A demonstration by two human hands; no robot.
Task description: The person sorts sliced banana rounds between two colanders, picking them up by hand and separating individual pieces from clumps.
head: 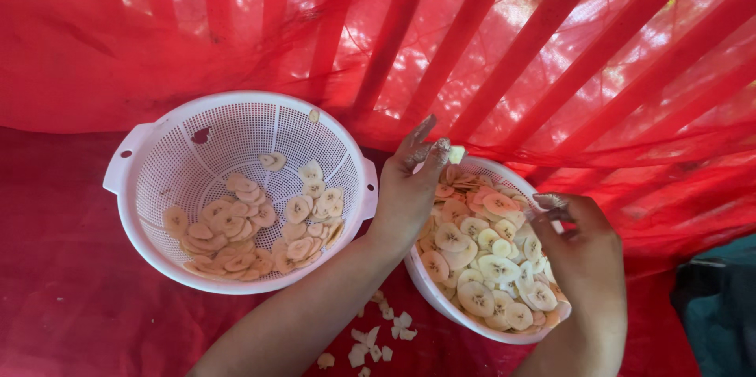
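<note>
Two white perforated colanders are seen on red mesh netting (71,298), each holding pale round banana slices. Right-hand colander (425,286): heaped with banana slices (480,263); its far rim is gripped by the left hand (409,184), fingers curled over the edge, one small slice (456,154) pinched at the fingertips. The right hand (579,247) is held over the near side of the same heap, fingertips drawn together; whether a slice is clamped between them cannot be told. Left-hand colander (142,160): set just beside the left hand's wrist, touching the other colander, part-filled with a thinner layer of slices (252,235). Scattered slice fragments (378,341) are noted on the netting beneath the left forearm.
</note>
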